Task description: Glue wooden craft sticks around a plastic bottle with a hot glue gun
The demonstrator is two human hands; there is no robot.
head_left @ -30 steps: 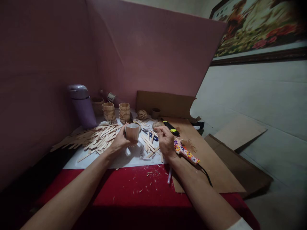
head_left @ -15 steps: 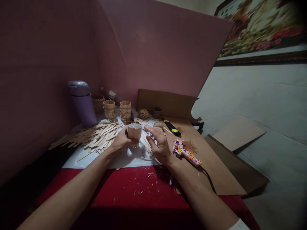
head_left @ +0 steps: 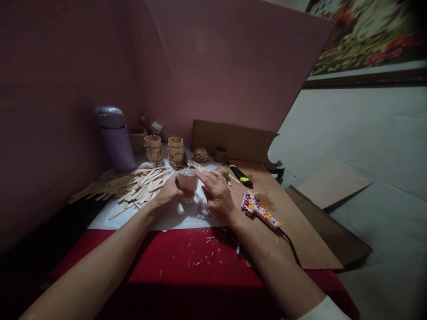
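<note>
My left hand [head_left: 169, 192] grips a small cup [head_left: 187, 183] from its left side, its wall covered with upright wooden stick pieces and its inside pale. Fingers stretched out, my right hand [head_left: 216, 195] lies against the cup's right side near the rim. White paper [head_left: 133, 220] spreads beneath both hands. Many loose craft sticks [head_left: 143, 186] lie in a heap to the left. Behind the cup stand two finished-looking stick-covered cups, one on the left [head_left: 153, 150] and one on the right [head_left: 175, 151], both with twine round them.
A flower-patterned glue gun [head_left: 260, 211] rests on cardboard [head_left: 300, 240] at the right, beside a yellow-black utility knife [head_left: 240, 174]. Twine [head_left: 200, 155] and a small dark pot [head_left: 219, 154] sit at the back. A purple flask [head_left: 116, 144] stands far left. Red cloth [head_left: 150, 266] with wood scraps covers the front.
My right hand has moved left and its fingers now meet the cup's side; before, they were apart from it. My left hand keeps its hold. The view has shifted slightly.
</note>
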